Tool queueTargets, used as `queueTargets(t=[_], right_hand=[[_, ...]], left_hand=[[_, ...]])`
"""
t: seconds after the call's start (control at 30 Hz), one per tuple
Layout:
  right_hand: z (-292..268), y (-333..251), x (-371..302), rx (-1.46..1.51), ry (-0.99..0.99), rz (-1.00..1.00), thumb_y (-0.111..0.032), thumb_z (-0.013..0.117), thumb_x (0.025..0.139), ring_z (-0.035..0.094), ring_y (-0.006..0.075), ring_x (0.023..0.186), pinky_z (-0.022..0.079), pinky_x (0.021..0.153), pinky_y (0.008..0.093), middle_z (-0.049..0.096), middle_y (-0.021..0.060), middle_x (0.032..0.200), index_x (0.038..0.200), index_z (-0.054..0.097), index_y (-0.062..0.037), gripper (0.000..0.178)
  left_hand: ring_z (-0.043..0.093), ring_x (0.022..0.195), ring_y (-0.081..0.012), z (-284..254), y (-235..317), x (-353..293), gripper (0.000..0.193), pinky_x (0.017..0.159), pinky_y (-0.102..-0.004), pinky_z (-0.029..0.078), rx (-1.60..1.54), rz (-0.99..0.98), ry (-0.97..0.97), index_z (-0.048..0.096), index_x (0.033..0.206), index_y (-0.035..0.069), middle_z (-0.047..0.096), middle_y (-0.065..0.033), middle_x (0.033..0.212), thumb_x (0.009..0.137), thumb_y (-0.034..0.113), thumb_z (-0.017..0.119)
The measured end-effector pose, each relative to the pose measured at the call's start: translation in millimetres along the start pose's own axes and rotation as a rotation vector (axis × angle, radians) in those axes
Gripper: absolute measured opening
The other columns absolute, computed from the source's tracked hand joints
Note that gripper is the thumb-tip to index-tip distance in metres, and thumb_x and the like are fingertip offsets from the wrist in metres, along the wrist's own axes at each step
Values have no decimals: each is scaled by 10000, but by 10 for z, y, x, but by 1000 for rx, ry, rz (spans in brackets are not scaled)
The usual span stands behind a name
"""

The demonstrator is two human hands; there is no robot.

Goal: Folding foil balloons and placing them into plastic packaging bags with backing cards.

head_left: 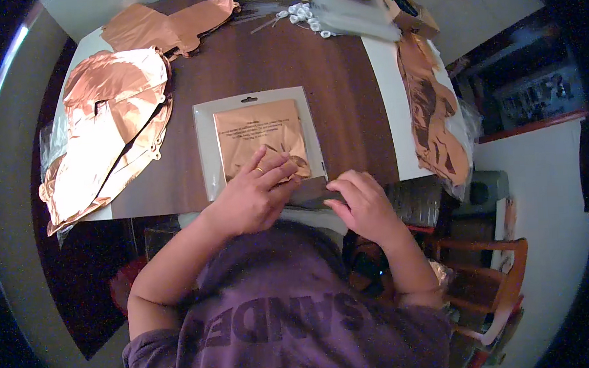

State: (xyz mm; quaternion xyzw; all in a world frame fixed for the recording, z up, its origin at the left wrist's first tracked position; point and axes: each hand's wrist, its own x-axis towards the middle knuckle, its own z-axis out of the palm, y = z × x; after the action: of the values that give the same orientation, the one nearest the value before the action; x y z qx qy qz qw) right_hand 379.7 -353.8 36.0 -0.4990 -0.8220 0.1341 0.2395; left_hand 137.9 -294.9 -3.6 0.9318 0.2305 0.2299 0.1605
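A clear plastic bag [204, 145] with a hanging slot at its top lies flat on the dark wooden table in front of me. Inside it is a folded rose-gold foil sheet [256, 123] with small dark print, which looks like a flat foil balloon. My left hand [258, 189] rests on the lower part of the bag, fingers stretched over the foil. Just off the bag's lower right corner is my right hand [363, 204], its thumb and index finger apart. Nothing shows plainly between them. The bag's bottom edge is partly hidden by my left hand.
Flat rose-gold foil balloons [111, 119] are piled at the left, with another foil piece [169, 28] behind. More foil [432, 105] lies along the right edge. White ribbon rolls [300, 14], blurred clear plastic [353, 14] and a cardboard box [411, 14] stand far back. A wooden chair [489, 274] is at right.
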Motion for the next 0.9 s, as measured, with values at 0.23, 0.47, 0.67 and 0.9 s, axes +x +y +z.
queueTargets(t=[0.23,0.47,0.67,0.9], right_hand=[[70,108,44,-284,-143,-221,-73,663,772,549,274,765,441,707,381,527,87,804,862,581,-40,126],[10,-151,-119,-105,-193,-336,-77,665,759,545,270,718,434,713,381,515,77,768,818,574,-50,112],[-15,-172,-36,198,-153,-164,-120,698,790,561,308,953,439,848,406,564,113,996,833,579,-68,137],[121,-97,174,537,-152,104,-64,673,832,516,297,1188,404,1000,374,532,145,1261,834,539,-54,134]], left_hand=[[482,1262,-288,10,14,-5,417,1124,-550,279,-5,11,4,627,1182,66,557,-107,1249,772,139,628],[475,1278,-292,16,10,-23,421,1141,-545,242,-32,8,-15,636,1185,68,557,-110,1279,776,167,629],[484,1264,-313,-140,122,45,466,1133,-555,248,14,27,-6,639,1151,27,564,-129,1242,746,254,673],[549,945,-223,69,424,-154,268,833,-423,409,152,-78,263,677,965,109,593,-31,1026,711,192,696]])
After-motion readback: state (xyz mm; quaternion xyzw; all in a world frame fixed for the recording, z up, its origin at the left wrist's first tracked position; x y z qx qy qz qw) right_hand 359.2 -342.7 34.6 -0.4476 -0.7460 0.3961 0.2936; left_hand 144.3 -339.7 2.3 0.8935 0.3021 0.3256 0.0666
